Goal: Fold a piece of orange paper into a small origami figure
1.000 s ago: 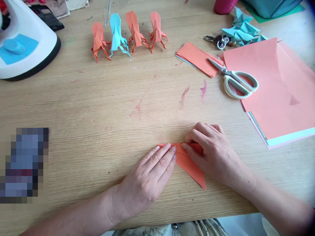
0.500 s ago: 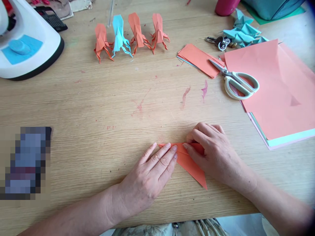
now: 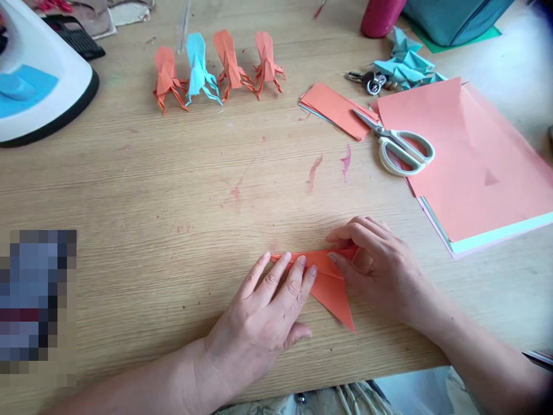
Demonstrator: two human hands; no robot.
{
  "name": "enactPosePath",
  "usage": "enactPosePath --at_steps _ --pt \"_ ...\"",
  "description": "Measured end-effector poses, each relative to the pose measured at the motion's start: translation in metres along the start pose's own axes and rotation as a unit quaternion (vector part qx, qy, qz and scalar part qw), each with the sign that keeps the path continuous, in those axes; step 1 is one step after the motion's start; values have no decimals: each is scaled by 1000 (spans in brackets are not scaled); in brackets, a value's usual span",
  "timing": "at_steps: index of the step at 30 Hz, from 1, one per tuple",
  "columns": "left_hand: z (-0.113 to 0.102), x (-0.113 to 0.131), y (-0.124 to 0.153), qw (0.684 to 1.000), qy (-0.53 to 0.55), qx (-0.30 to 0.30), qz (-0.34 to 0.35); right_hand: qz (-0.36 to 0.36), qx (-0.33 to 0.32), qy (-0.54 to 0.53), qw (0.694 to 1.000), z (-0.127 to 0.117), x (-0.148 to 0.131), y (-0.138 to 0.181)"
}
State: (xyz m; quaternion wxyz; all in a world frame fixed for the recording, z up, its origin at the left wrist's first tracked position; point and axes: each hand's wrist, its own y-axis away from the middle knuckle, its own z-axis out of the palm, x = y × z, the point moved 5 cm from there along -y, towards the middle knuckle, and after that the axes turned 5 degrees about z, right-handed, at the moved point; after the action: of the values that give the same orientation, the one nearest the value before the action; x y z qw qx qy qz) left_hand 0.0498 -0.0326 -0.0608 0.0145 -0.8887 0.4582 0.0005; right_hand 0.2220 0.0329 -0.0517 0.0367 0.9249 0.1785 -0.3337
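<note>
A folded orange paper triangle (image 3: 330, 288) lies near the front edge of the wooden table (image 3: 173, 184), its point toward me. My left hand (image 3: 268, 311) rests flat on its left part, fingers stretched out and slightly spread. My right hand (image 3: 380, 271) is at its right end, thumb and forefinger pinching the top fold of the paper.
Several folded paper figures (image 3: 216, 66), orange and one blue, stand in a row at the back. White-handled scissors (image 3: 397, 144) lie on a stack of orange sheets (image 3: 470, 167). Orange paper strips (image 3: 332, 106), keys (image 3: 367, 80), blue folded paper (image 3: 401, 60) and a white device (image 3: 38, 80) sit around.
My left fingers have spread and slid a little down over the paper. My right hand has lifted slightly and shifted its pinch along the top fold. The view has tilted a bit.
</note>
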Motion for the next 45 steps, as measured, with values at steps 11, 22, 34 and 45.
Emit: enactPosePath --at_steps 11,22,34,45 --pt "-1 14 -9 997 -51 7 -56 25 22 28 999 -6 13 1" --pt "-1 16 -10 996 -50 -13 -67 31 12 57 998 -4 18 -1" --pt "-12 22 -27 993 -65 -14 -95 38 7 77 996 -3 16 -2" --pt "-18 16 -47 989 -95 -65 -88 41 13 64 997 -6 18 -3"
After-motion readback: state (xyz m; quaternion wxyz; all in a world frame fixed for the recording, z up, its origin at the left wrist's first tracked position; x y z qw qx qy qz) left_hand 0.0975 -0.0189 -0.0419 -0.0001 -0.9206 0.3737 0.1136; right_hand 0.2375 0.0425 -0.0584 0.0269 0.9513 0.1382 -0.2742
